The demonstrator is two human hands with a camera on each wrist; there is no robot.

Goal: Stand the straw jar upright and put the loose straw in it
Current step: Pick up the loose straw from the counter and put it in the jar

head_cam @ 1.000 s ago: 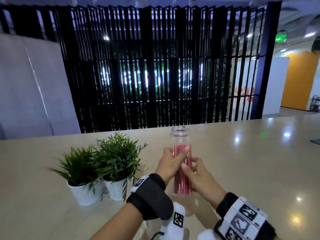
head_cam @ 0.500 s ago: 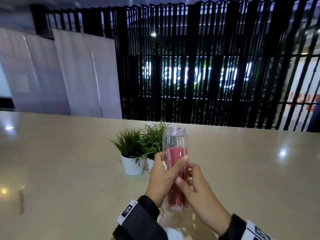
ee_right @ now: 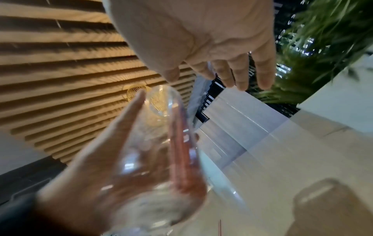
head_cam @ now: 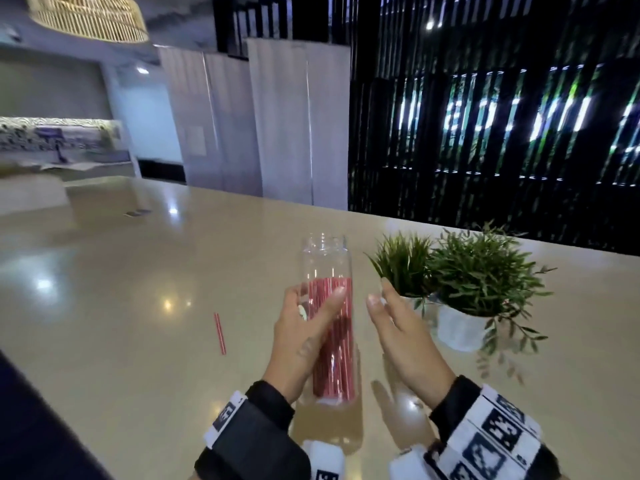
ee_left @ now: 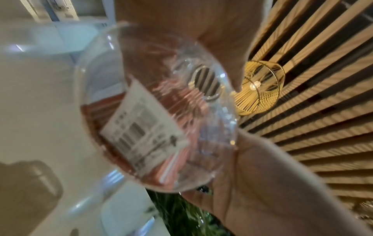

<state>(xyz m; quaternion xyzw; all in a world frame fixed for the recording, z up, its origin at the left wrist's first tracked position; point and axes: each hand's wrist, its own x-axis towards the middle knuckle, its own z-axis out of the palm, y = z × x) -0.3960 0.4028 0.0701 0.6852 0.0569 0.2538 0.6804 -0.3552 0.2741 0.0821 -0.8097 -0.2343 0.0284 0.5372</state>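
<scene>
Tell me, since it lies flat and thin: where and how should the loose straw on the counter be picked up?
Probably at its middle, pinched from above across its width. The straw lies flat and alone on the counter, left of the jar, so only its top and long sides are free. The right hand is open and off the jar, while the left hand steadies it.

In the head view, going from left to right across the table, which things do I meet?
Loose straw → left hand → straw jar → right hand → small potted plant → larger potted plant.
</scene>
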